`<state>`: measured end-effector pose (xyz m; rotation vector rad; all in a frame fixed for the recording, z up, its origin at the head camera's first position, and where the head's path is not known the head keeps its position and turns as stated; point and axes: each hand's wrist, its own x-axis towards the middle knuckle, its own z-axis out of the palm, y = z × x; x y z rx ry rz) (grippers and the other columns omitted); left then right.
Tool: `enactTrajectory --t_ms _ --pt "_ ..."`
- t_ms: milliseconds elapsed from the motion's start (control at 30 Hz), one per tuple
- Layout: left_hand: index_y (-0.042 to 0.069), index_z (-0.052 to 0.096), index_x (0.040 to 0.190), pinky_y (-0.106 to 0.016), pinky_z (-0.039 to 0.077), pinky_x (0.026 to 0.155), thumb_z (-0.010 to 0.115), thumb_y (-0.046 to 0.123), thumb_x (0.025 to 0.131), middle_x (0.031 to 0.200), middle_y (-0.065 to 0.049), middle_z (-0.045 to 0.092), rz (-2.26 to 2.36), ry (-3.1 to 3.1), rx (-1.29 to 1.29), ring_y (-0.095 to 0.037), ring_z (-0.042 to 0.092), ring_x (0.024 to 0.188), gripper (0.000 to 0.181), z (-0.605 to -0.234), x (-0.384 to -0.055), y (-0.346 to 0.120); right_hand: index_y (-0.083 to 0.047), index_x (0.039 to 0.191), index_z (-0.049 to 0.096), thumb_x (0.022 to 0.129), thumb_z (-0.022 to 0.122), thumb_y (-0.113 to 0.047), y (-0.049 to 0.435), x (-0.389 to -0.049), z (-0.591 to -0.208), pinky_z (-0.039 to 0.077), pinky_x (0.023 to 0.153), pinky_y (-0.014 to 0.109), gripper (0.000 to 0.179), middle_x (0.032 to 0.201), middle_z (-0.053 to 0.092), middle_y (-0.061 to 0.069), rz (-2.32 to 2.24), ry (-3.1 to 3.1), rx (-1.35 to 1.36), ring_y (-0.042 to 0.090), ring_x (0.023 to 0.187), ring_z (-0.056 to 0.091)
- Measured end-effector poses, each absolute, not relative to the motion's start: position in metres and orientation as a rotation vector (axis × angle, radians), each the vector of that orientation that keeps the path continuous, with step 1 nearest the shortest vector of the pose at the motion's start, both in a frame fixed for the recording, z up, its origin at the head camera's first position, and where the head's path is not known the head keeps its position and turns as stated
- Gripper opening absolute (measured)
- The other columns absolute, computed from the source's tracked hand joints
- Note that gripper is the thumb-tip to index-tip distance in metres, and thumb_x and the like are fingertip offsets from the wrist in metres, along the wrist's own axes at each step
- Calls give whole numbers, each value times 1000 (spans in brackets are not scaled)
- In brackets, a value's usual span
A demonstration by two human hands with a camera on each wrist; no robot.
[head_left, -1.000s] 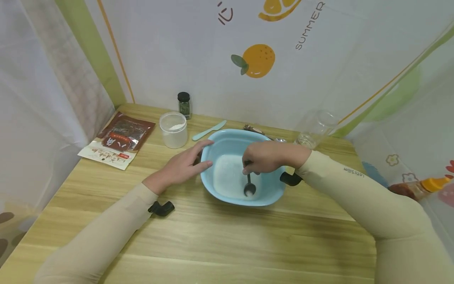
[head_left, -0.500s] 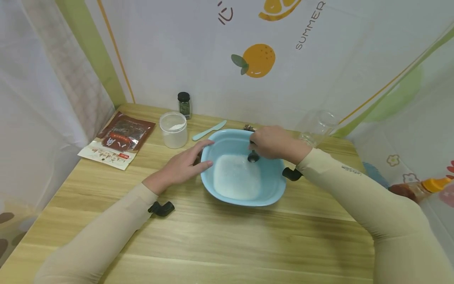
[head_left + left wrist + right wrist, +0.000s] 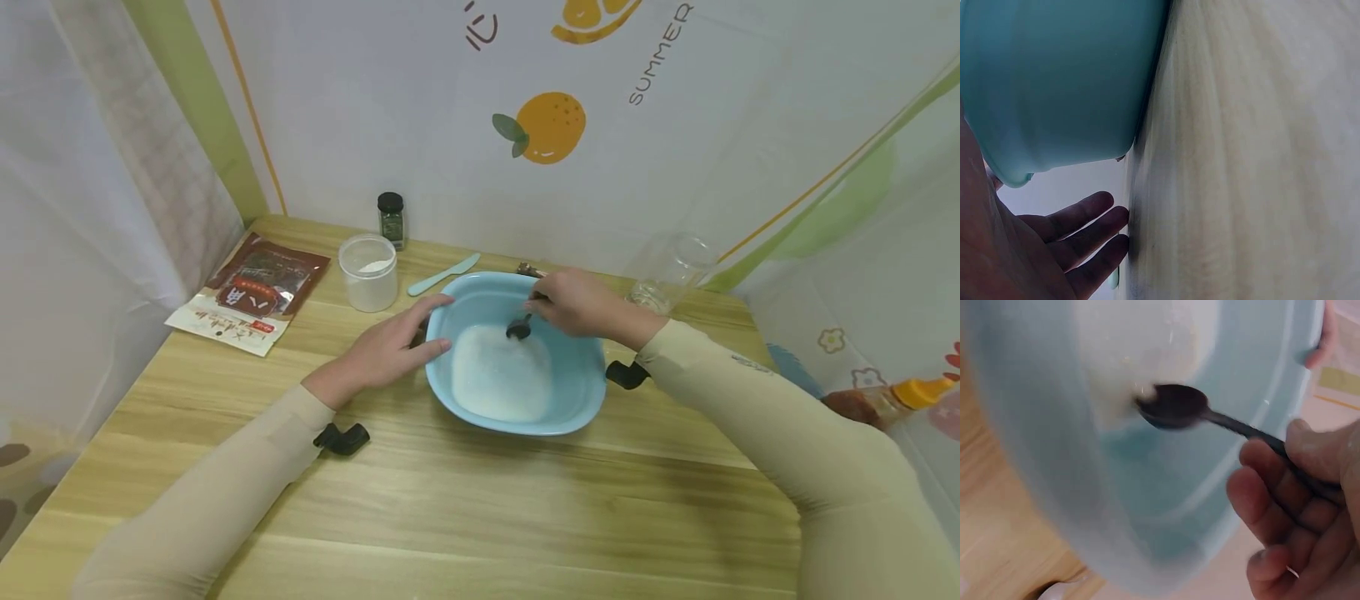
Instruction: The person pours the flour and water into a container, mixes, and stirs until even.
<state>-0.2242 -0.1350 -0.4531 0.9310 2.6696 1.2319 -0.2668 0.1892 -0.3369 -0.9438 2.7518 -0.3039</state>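
Note:
A light blue plastic basin (image 3: 577, 408) stands on the table with a whitish layer, perhaps liquid, over its bottom. My left hand (image 3: 382, 346) rests against its left side, thumb and forefinger touching the rim; in the left wrist view, the other fingers (image 3: 1088, 240) extend loosely, apart from the wall. With its thumb and fingers, my right hand (image 3: 573, 302) pinches the handle of a black spoon (image 3: 1175, 406) over the far part of the basin. The spoon's bowl is low, at the edge of the white layer, with something whitish at its tip.
Behind the basin lie a pale green spreader knife (image 3: 444, 275) and a partly hidden dark-handled utensil (image 3: 531, 269). To the left are a clear tub of white powder (image 3: 368, 283), a black-capped spice jar (image 3: 392, 221) and a brown food packet (image 3: 251, 292). A clear glass container (image 3: 671, 271) is at the back right.
My right hand has carried the spoon from the near part of the basin to its far side, then slightly left. The left hand and basin have stayed put.

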Motion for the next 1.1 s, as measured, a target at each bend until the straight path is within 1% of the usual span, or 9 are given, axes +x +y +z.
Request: enactTrajectory --t_ms 167,267,400,500,600,767,900,1000,1100 --pt "28 34 171 -56 60 95 55 61 112 144 -10 70 1226 2677 926 -27 71 128 72 -452 -224 -135 -8 106 84 112 70 -21 197 -266 -332 51 67 38 20 81 74 1 -297 2646 -973 14 66 59" --pt "28 34 171 -56 59 96 56 59 112 143 -10 70 1227 2675 919 -27 70 128 71 -452 -224 -136 -7 108 83 114 67 -23 199 -266 -333 50 67 38 23 81 72 1 -309 2652 -934 14 66 57" --pt "29 34 172 -58 59 97 57 57 112 145 -11 69 1231 2667 928 -27 70 129 70 -452 -224 -135 -7 106 83 113 68 -22 204 -263 -333 49 66 37 22 80 72 2 -305 2660 -929 14 65 56" --pt "30 33 172 -58 59 96 56 58 112 146 -11 69 1224 2669 927 -28 70 129 70 -452 -225 -135 -7 108 84 113 70 -22 207 -260 -332 50 66 37 21 80 72 1 -289 2676 -924 15 66 58" --pt "30 33 172 -58 59 95 56 60 112 147 -11 68 1218 2675 921 -28 69 130 71 -451 -225 -136 -7 108 84 113 69 -23 210 -258 -330 50 64 36 22 78 69 -3 -231 2706 -889 14 66 59" --pt "30 33 172 -57 59 94 55 61 112 146 -10 69 1222 2675 917 -28 69 129 71 -450 -224 -136 -9 103 82 113 69 -26 210 -251 -324 53 67 36 24 77 72 -2 -201 2527 -897 12 65 62" --pt "29 34 172 -58 59 93 55 61 112 147 -11 68 1224 2683 910 -29 69 130 71 -450 -224 -137 -4 107 80 115 65 -26 207 -251 -327 50 66 36 28 81 72 4 -320 2497 -849 15 66 58" --pt "30 33 172 -58 59 94 54 63 112 150 -12 66 1208 2690 906 -31 67 133 72 -451 -224 -137 -2 109 79 115 65 -24 208 -252 -329 47 64 36 28 81 70 5 -354 2626 -757 16 65 54" --pt "31 32 173 -59 59 95 53 64 112 153 -13 64 1196 2688 901 -32 66 135 73 -452 -224 -136 -4 106 80 114 66 -24 209 -252 -330 47 64 36 26 78 68 2 -340 2661 -750 16 64 54"
